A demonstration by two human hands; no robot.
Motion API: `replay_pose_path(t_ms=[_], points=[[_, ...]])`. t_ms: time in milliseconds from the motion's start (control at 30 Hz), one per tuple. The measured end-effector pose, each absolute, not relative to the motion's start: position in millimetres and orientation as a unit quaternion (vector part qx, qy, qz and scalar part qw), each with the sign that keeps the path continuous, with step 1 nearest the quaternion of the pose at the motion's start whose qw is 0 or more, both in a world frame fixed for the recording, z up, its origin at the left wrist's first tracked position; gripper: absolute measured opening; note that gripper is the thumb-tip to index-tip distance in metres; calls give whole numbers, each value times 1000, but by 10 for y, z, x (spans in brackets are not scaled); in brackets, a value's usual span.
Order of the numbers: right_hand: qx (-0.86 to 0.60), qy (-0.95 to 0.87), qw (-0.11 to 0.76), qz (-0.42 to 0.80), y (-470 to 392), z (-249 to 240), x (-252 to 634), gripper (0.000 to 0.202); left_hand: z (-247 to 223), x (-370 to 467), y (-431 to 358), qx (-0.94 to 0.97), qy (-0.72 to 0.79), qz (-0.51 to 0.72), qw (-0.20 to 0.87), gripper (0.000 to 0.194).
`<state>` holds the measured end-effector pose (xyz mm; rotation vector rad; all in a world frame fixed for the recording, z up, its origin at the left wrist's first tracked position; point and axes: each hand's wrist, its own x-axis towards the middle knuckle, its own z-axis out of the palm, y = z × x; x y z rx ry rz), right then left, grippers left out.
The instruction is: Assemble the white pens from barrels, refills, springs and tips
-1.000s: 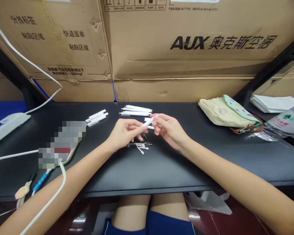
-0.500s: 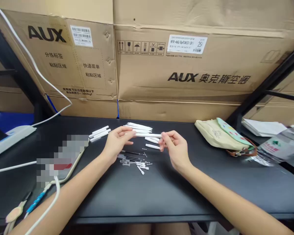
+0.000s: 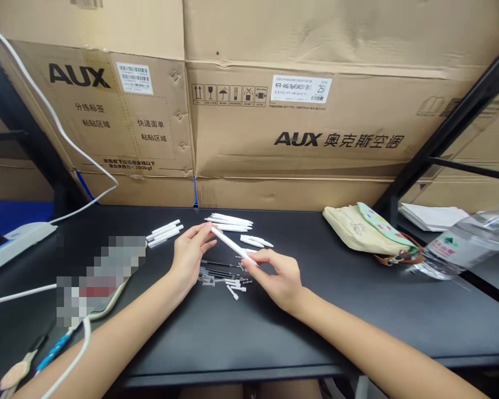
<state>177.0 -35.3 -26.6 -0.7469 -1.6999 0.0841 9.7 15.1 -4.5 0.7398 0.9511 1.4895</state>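
A white pen (image 3: pixel 231 244) slants between my two hands above the table. My left hand (image 3: pixel 191 250) pinches its upper left end, and my right hand (image 3: pixel 276 275) grips the lower right end, both closed. Beneath lie several dark ink refills (image 3: pixel 220 273) with small springs and clear clips. Close to them are small white push-button pieces (image 3: pixel 234 288). Behind my hands rests a group of white pens (image 3: pixel 229 221). White tapered pen tips (image 3: pixel 255 241) lie to the right of that group, and white barrels (image 3: pixel 164 231) lie to the left.
On the left are a blurred-out phone-like object (image 3: pixel 103 277), white cables and a power strip (image 3: pixel 19 244). A cream pouch (image 3: pixel 361 230) and a tilted water bottle (image 3: pixel 466 246) occupy the right. Cardboard boxes (image 3: pixel 295 160) wall off the back of the black table (image 3: pixel 216 343).
The pen has gone from level to slanted, its right end now lower. My right hand has moved down and left. The camera view has shifted slightly.
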Motion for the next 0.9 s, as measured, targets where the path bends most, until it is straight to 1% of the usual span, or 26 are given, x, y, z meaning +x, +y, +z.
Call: replay_pose_path(t_ms=[333,500,633,767,900], points=[[-342,-720,599,79,-316,-286,1771,5,-50,100,149,289,419,640,575,15],[-360,-709,599,94,-294,-302,1737,10,-69,75,164,312,418,660,541,19],[-340,-728,593,56,-331,-312,1661,15,-83,72,144,333,416,664,524,24],[-320,-724,611,8,-318,-299,1645,11,-56,81,136,327,406,677,520,28],[-279,-742,609,-24,-243,-292,1678,10,-30,65,144,321,405,680,520,20]])
